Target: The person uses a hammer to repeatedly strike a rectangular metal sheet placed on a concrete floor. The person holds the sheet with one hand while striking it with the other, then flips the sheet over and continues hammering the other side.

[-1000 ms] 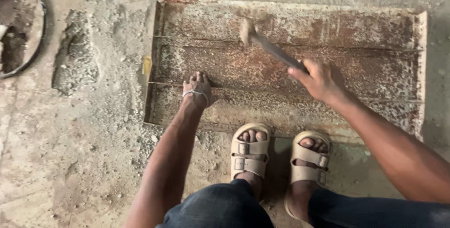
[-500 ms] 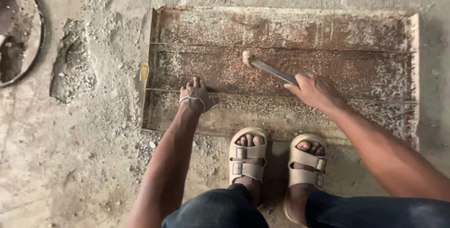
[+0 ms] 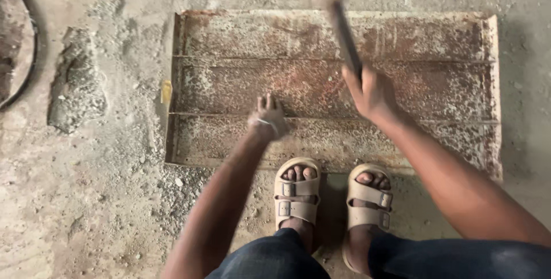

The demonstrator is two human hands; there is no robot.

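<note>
Head view: hammer (image 3: 344,32) is gripped and raised by right hand (image 3: 373,92); left hand (image 3: 268,119) is pressed, fingers spread, on rusty panel (image 3: 436,43). Crust is partly chipped; much remains.

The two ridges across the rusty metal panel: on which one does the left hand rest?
The left hand rests on the ridge nearer the sandals; the farther ridge is untouched.

Rusty rectangular metal tray (image 3: 402,38) and a dark-handled hammer (image 3: 338,20) on a dusty concrete floor (image 3: 103,198).

The tray lies flat, two thin ridges dividing it into three long strips, crusted with pale grit; the hammer is raised above its far edge, head blurred.
</note>
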